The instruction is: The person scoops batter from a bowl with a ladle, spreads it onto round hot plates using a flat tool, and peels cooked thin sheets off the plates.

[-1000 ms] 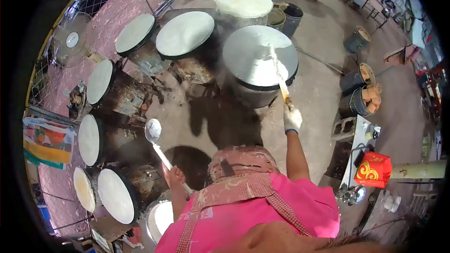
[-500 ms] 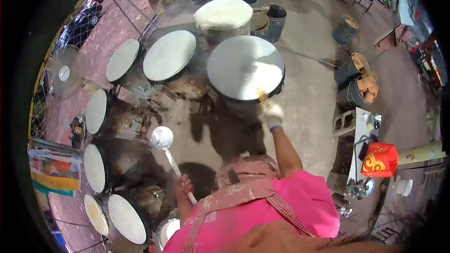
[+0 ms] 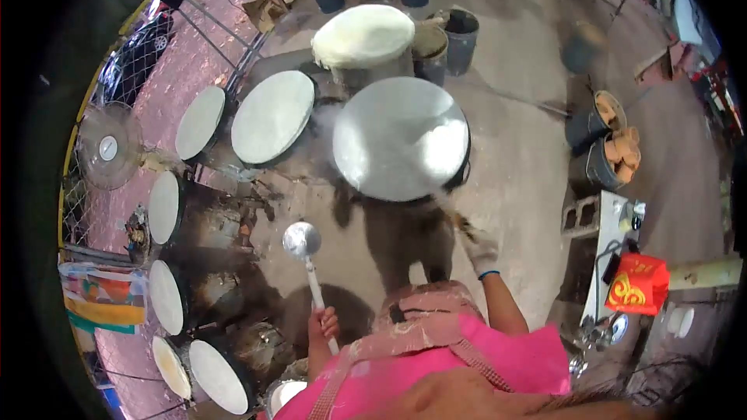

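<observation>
My left hand [image 3: 322, 327] grips the white handle of a ladle [image 3: 302, 239], whose round metal bowl points up and away from me. In my gloved right hand [image 3: 482, 255] is a straw-coloured brush [image 3: 461, 223], blurred by motion, beside the near right edge of a large round griddle [image 3: 401, 144]. The griddle's top is grey and shiny, with bright reflections. Below my left arm, a container of white batter [image 3: 286, 393] is partly hidden by my sleeve. Pale round sheets cover the other griddles, such as the griddle at the back left [image 3: 272, 117].
More covered griddles [image 3: 165, 297] curve along my left above sooty stoves. Behind the large griddle rises a domed white mound [image 3: 363, 36] beside dark buckets [image 3: 461, 43]. To my right are buckets of brown pieces [image 3: 615, 159] and a narrow table [image 3: 603, 225] with a red bag [image 3: 638, 284].
My right hand has drawn the brush off the griddle, toward me and to the right. The griddle's top looks greyer. My left hand still holds the ladle; the view has shifted slightly.
</observation>
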`<state>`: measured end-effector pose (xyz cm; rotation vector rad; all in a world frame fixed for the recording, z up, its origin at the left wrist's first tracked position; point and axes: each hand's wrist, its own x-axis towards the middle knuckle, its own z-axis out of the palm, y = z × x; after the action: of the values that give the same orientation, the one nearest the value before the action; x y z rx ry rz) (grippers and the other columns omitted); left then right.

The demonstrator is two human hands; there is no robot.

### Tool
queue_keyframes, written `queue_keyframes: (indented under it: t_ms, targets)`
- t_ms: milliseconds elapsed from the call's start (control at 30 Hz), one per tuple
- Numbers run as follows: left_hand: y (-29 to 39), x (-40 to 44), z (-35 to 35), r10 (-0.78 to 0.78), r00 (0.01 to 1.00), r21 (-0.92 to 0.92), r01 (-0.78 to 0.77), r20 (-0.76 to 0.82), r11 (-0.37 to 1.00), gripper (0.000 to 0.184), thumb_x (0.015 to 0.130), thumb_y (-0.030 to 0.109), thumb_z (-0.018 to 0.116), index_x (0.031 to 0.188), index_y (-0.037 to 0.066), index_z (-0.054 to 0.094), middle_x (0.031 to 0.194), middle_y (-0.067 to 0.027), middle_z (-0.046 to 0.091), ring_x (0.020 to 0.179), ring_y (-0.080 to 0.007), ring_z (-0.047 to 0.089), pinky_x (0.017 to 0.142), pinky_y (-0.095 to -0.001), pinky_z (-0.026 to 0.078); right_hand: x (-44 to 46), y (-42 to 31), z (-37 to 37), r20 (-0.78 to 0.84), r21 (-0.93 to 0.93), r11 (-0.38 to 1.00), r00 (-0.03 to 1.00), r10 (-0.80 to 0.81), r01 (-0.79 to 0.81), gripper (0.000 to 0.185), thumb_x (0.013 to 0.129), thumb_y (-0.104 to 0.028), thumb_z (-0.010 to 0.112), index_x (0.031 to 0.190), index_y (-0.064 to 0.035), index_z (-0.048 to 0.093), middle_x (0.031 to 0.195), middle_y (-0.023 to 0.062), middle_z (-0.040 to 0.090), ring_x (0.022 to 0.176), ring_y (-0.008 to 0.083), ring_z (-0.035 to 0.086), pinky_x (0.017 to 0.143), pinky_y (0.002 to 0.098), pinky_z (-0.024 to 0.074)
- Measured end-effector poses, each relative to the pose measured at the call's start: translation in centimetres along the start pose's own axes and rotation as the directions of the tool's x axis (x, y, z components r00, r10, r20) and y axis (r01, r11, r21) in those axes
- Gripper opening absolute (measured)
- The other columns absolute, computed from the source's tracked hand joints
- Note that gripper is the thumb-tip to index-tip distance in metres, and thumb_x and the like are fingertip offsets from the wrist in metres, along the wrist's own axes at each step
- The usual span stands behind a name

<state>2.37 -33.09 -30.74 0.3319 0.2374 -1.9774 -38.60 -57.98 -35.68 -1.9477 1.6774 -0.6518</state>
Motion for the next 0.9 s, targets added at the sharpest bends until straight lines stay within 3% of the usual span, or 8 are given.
queue_keyframes:
  t_ms: [200, 267, 333, 500, 567, 667, 767, 900]
  targets:
    - [-2.8, 0.7, 1.7, 0.084, 0.973, -0.118, -0.111, -0.216, 0.987, 0.029, 0.088, 0.022, 0.040, 0.063, 0.009, 0.037, 0.047, -0.0010, 0.033, 0.036, -0.0121, 0.032, 0.032, -0.0253, 0.031, 20.0, -2.0, -4.0, -0.144, 0.126, 0.965, 0.958, 0.248, -0.230, 0.041, 0.079, -0.037, 0.053, 0.101, -0.0046, 0.063, 0.093, 0.0196, 0.063, 0.093, 0.0368, 0.058, 0.085, 0.0404, 0.0435]
    - [-1.9, -0.5, 1.8, 0.030, 0.981, -0.015, -0.033, -0.193, 0.999, 0.028, 0.088, 0.020, 0.040, 0.063, 0.009, 0.037, 0.047, -0.0011, 0.033, 0.037, -0.0123, 0.033, 0.033, -0.0261, 0.031, 18.3, -4.5, -6.8, -0.089, 0.355, 0.916, 0.969, 0.230, -0.185, 0.037, 0.078, -0.034, 0.056, 0.094, -0.0016, 0.065, 0.086, 0.0186, 0.064, 0.083, 0.0327, 0.062, 0.077, 0.0387, 0.0472]
    - [-1.7, -0.2, 2.1, 0.053, 0.977, 0.045, -0.044, -0.206, 0.998, 0.029, 0.088, 0.022, 0.040, 0.062, 0.010, 0.036, 0.046, -0.0009, 0.031, 0.036, -0.0126, 0.030, 0.031, -0.0267, 0.027, 15.4, -1.0, -2.1, -0.189, 0.637, 0.767, 0.950, 0.250, -0.075, 0.029, 0.079, -0.028, 0.063, 0.099, -0.0063, 0.067, 0.059, 0.0019, 0.055, 0.038, 0.0083, 0.041, 0.034, 0.0240, 0.0325]
    - [1.1, -1.4, 2.6, 0.059, 0.799, -0.042, -0.105, -0.598, 0.994, 0.036, 0.089, 0.032, 0.038, 0.060, 0.012, 0.037, 0.046, -0.0003, 0.034, 0.031, -0.0143, 0.026, 0.029, -0.0269, 0.024, 9.8, -6.4, 3.8, -0.139, 0.480, 0.877, 0.986, 0.096, -0.018, 0.025, 0.075, -0.031, 0.066, 0.080, -0.0063, 0.066, 0.065, 0.0006, 0.057, 0.048, 0.0100, 0.049, 0.039, 0.0264, 0.0380]
    - [2.3, -3.1, 1.6, 0.118, 0.835, 0.064, -0.099, -0.537, 0.993, 0.033, 0.089, 0.025, 0.041, 0.059, 0.012, 0.036, 0.047, 0.0011, 0.033, 0.031, -0.0105, 0.027, 0.027, -0.0243, 0.025, 8.4, -9.8, -3.2, 0.276, 0.672, 0.537, 0.845, 0.457, -0.510, 0.023, 0.079, -0.028, 0.064, 0.082, -0.0057, 0.064, 0.070, 0.0016, 0.062, 0.052, 0.0101, 0.055, 0.040, 0.0267, 0.0411]
    - [3.6, -4.7, 0.9, 0.238, 0.836, 0.167, -0.178, -0.494, 0.970, 0.031, 0.088, 0.019, 0.044, 0.059, 0.012, 0.036, 0.047, 0.0019, 0.032, 0.033, -0.0087, 0.028, 0.027, -0.0228, 0.026, 6.0, -8.1, -1.2, 0.225, 0.957, 0.035, 0.815, 0.534, -0.287, 0.016, 0.084, -0.019, 0.059, 0.084, -0.0036, 0.061, 0.064, 0.0000, 0.058, 0.049, 0.0098, 0.052, 0.039, 0.0238, 0.0385]
    - [3.7, -4.1, 2.4, 0.254, 0.770, 0.068, -0.265, -0.586, 0.962, 0.031, 0.088, 0.018, 0.046, 0.059, 0.011, 0.036, 0.047, 0.0021, 0.031, 0.034, -0.0081, 0.029, 0.028, -0.0223, 0.026, 3.6, -4.4, 10.1, 0.265, 0.762, 0.374, 0.782, 0.564, -0.528, 0.032, 0.075, -0.027, 0.068, 0.091, 0.0006, 0.065, 0.095, 0.0116, 0.063, 0.088, 0.0267, 0.057, 0.073, 0.0353, 0.0476]
    - [3.6, -3.4, 3.8, 0.201, 0.749, -0.054, -0.301, -0.631, 0.952, 0.033, 0.088, 0.019, 0.046, 0.058, 0.012, 0.033, 0.047, 0.0029, 0.029, 0.035, -0.0076, 0.028, 0.029, -0.0221, 0.025, 2.7, -8.2, 2.3, 0.238, 0.595, 0.559, 0.791, 0.563, -0.577, 0.035, 0.074, -0.029, 0.069, 0.094, -0.0014, 0.066, 0.085, 0.0103, 0.066, 0.081, 0.0223, 0.059, 0.072, 0.0349, 0.0458]
